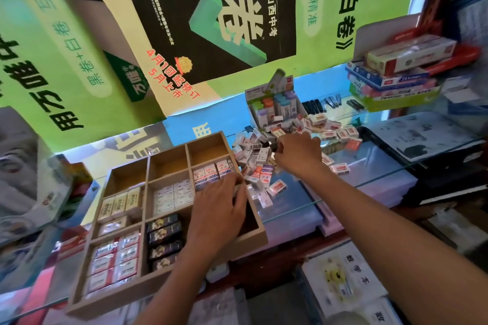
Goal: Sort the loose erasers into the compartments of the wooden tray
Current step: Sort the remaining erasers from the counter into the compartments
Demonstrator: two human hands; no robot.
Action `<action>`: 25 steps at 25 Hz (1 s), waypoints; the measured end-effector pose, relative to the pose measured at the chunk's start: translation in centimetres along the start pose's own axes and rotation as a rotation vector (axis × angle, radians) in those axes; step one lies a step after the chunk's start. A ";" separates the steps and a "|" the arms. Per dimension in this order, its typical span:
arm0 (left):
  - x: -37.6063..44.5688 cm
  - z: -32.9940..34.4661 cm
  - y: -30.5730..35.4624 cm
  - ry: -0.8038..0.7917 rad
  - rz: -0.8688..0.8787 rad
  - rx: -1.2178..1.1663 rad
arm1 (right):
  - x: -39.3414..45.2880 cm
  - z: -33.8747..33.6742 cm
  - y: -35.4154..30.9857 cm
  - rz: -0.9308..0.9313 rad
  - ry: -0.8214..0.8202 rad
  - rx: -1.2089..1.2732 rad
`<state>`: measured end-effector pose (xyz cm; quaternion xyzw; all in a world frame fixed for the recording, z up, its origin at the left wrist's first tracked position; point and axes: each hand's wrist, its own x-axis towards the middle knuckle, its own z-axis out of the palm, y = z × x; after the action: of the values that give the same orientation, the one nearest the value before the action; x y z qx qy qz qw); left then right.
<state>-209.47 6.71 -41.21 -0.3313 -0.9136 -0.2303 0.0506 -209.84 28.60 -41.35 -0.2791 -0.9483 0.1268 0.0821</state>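
Note:
A wooden tray [260, 235] with several compartments sits on the glass counter. Its compartments hold cream erasers [120, 204], white erasers [173, 196], black erasers [165, 239], red-and-white erasers [113, 262] and blue-printed erasers [211, 174]. My left hand [219, 208] lies over the tray's right side, fingertips curled at the blue-printed row; whether it holds an eraser is hidden. My right hand [298, 154] reaches into the pile of loose erasers [258, 158] right of the tray, its fingers curled down among them.
A display box of correction tapes [274, 105] stands behind the pile. More loose erasers [332, 129] spread to the right. Stacked stationery boxes [396, 71] sit on the far right. A dark printer [435, 145] sits beyond the counter's right edge. Green posters hang behind.

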 end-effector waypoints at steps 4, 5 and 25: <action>-0.1 0.0 -0.1 -0.021 -0.004 -0.010 | -0.8 -0.9 0.4 -0.018 0.153 0.097; -0.1 0.1 -0.1 -0.022 -0.002 -0.010 | -1.1 -1.1 0.6 -0.040 0.156 0.133; 0.0 -1.3 0.2 0.041 -0.044 -0.191 | -7.2 -4.3 -2.4 -0.239 0.193 0.628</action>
<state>-209.42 6.19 -39.99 -0.3098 -0.8932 -0.3242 0.0326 -204.09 23.47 -37.18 -0.1382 -0.8768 0.3749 0.2676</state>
